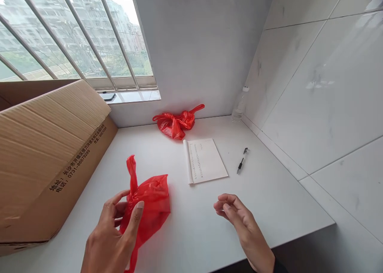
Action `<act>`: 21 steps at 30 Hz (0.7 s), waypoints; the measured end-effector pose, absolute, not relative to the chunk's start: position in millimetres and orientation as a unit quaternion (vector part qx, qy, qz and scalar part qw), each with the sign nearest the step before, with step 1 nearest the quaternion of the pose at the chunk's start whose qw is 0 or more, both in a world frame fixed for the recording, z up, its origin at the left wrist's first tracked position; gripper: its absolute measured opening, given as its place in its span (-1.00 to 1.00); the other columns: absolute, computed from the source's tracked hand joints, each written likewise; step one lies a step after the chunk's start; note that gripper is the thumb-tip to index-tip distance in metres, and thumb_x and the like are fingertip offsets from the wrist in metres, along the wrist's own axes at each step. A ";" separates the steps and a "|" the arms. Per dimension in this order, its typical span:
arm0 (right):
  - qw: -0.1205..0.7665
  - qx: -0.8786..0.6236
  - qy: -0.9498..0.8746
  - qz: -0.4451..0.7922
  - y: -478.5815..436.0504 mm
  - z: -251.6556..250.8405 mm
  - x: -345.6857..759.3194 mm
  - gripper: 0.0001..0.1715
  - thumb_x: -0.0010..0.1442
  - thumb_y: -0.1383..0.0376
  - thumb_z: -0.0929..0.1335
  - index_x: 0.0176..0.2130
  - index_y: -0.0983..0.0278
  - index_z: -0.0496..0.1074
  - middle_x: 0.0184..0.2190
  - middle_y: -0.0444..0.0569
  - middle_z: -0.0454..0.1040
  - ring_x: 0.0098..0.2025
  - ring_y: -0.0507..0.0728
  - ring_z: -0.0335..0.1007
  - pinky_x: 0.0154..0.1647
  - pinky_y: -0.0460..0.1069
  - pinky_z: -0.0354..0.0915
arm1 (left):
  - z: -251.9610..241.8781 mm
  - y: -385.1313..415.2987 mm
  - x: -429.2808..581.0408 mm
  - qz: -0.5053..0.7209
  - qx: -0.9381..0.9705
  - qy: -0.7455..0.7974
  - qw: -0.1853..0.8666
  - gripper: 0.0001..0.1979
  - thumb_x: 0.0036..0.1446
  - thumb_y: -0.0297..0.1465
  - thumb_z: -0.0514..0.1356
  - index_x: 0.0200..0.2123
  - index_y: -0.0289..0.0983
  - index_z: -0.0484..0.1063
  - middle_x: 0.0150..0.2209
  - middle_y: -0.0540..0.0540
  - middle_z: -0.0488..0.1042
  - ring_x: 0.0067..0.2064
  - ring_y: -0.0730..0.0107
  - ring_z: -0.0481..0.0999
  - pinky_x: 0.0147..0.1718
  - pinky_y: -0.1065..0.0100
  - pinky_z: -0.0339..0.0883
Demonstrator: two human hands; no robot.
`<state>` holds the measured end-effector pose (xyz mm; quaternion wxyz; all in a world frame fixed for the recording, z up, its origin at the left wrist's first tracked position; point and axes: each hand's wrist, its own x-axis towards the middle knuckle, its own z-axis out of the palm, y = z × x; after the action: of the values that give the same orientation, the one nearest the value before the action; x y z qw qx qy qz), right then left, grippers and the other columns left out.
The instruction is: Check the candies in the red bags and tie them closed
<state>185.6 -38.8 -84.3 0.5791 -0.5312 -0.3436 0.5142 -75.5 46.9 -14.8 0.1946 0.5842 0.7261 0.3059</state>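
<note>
My left hand (pixel 115 229) is closed on a red plastic bag (pixel 154 203) at its gathered neck, with the thumb on the near side and the fingers behind. One handle of the bag sticks up above my fingers, and another hangs down below my palm. Whatever is inside the bag cannot be made out. My right hand (pixel 236 219) hovers over the white tabletop (pixel 191 225), loosely curled, with nothing in it. Its thumb and fingers are slightly apart. Beyond it lie an open notebook (pixel 209 161) with handwriting and a black-and-clear pen (pixel 242 160).
A second red plastic bag (pixel 173 123), knotted, rests against the back wall. In the far right corner stands a clear bottle (pixel 238 105) with a white cap. A large cardboard box (pixel 56 157) takes up the left side. A dark phone-like object (pixel 107 97) lies on the windowsill.
</note>
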 end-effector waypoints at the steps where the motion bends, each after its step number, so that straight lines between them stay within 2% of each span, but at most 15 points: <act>1: 0.571 -0.542 -0.350 0.507 -37.5 -89.6 185.8 -0.57 0.35 -0.07 0.28 -0.05 0.16 0.44 -0.15 -0.02 0.50 0.02 0.20 0.42 0.22 0.17 0.24 | -19.2 49.3 -78.4 0.298 0.600 0.720 0.180 -0.28 0.06 0.19 0.11 0.19 -0.08 0.31 -0.02 -0.16 0.50 -0.08 -0.05 0.54 -0.15 -0.06 0.50; 4: 0.546 -0.574 -0.361 0.492 -34.4 -107.3 187.7 -0.56 0.34 -0.08 0.27 -0.10 0.19 0.46 -0.24 0.00 0.52 -0.08 0.20 0.43 0.09 0.12 0.29 | -31.0 48.2 -84.1 0.329 0.612 0.712 0.102 -0.21 0.11 0.14 0.10 0.31 -0.12 0.17 0.20 -0.26 0.32 0.17 -0.20 0.38 0.08 -0.29 0.34; 9: 0.524 -0.601 -0.375 0.474 -32.3 -127.5 190.0 -0.51 0.32 -0.12 0.27 -0.13 0.21 0.46 -0.30 -0.01 0.52 -0.15 0.19 0.42 -0.02 0.07 0.29 | -44.5 39.9 -84.0 0.357 0.639 0.680 0.045 -0.30 0.23 0.03 0.02 0.38 -0.06 0.07 0.38 -0.18 0.11 0.38 -0.22 0.09 0.21 -0.33 0.20; 11: 0.522 -0.607 -0.377 0.466 -32.5 -127.7 187.1 -0.51 0.31 -0.13 0.27 -0.14 0.20 0.47 -0.32 -0.02 0.51 -0.16 0.19 0.42 -0.05 0.05 0.28 | -54.0 40.5 -85.4 0.335 0.686 0.645 0.034 -0.33 0.26 0.00 0.01 0.39 -0.04 0.07 0.42 -0.12 0.04 0.39 -0.21 0.07 0.27 -0.31 0.10; 13: 0.530 -0.617 -0.367 0.452 -32.8 -125.6 182.2 -0.51 0.31 -0.13 0.27 -0.15 0.19 0.48 -0.33 -0.03 0.50 -0.17 0.18 0.42 -0.08 0.04 0.28 | -64.6 42.6 -88.0 0.294 0.719 0.628 0.043 -0.36 0.29 -0.04 0.00 0.39 0.01 0.05 0.42 -0.09 0.05 0.39 -0.15 0.08 0.30 -0.28 0.05; 17: 0.542 -0.621 -0.350 0.444 -31.9 -124.3 173.4 -0.50 0.28 -0.15 0.29 -0.21 0.19 0.49 -0.37 -0.05 0.47 -0.21 0.17 0.39 -0.12 0.03 0.29 | -75.0 47.7 -90.8 0.258 0.707 0.652 0.097 -0.36 0.31 -0.03 -0.03 0.41 0.08 -0.04 0.41 -0.07 0.07 0.36 -0.06 0.14 0.27 -0.25 0.12; 21: 0.536 -0.608 -0.348 0.471 -22.5 -119.9 175.3 -0.50 0.28 -0.14 0.30 -0.20 0.21 0.48 -0.39 -0.05 0.47 -0.24 0.15 0.40 -0.09 0.05 0.33 | -70.3 51.7 -90.1 0.310 0.666 0.672 0.091 -0.39 0.28 -0.01 0.01 0.35 -0.01 0.10 0.33 -0.11 0.21 0.36 -0.01 0.15 0.29 -0.23 0.11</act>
<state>175.3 -22.5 -119.9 0.5359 -0.6082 -0.3484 0.4707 -90.1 51.7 -70.3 0.0906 0.6660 0.6724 0.3100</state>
